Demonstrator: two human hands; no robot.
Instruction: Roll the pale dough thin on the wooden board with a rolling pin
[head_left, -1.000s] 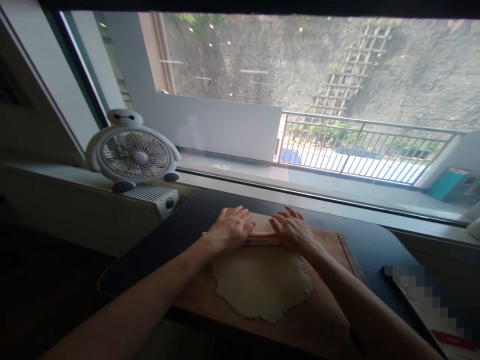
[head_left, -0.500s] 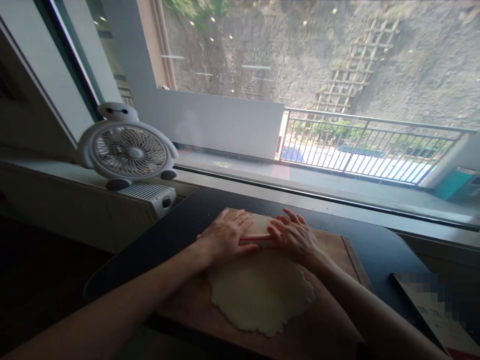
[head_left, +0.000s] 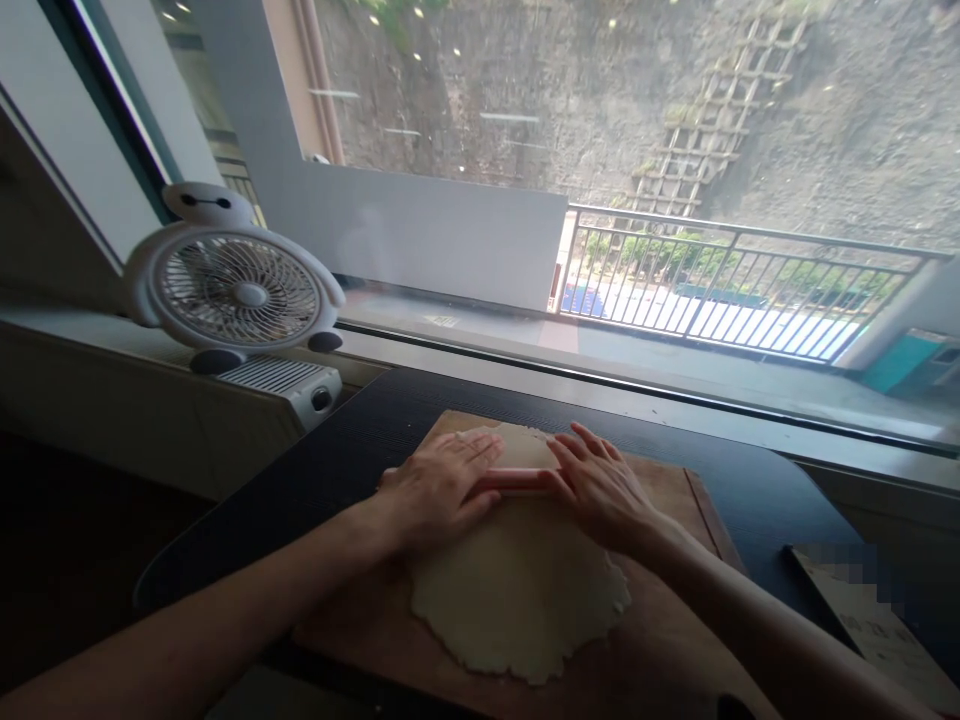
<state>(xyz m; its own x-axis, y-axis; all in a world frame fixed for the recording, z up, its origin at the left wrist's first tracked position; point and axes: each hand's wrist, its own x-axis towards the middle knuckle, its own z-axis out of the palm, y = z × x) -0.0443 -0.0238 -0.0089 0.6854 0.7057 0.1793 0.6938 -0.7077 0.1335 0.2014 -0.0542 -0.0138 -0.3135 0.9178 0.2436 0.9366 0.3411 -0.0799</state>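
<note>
A pinkish rolling pin (head_left: pixel 519 479) lies crosswise on a wide sheet of dough (head_left: pixel 517 590), near its far side. My left hand (head_left: pixel 444 482) rests palm down over the pin's left part, fingers stretched forward and thumb on the near side. Over its right part lies my right hand (head_left: pixel 600 485), also flat, with fingers extended and slightly spread. Both palms hide most of the pin, though its left end peeks out past my left hand. The dough has a ragged edge and lies flat on a wooden board (head_left: pixel 675 490).
The board sits on a dark table (head_left: pixel 330 490). At the right is a flat panel (head_left: pixel 862 610), partly blurred out. A white fan (head_left: pixel 247 290) stands at the left beside the window, on a ledge. Beyond the glass is a railing (head_left: pixel 720 285).
My hands have moved slightly apart, so more of the rolling pin shows between them. The fingers lie a little flatter. The view has shifted slightly.
</note>
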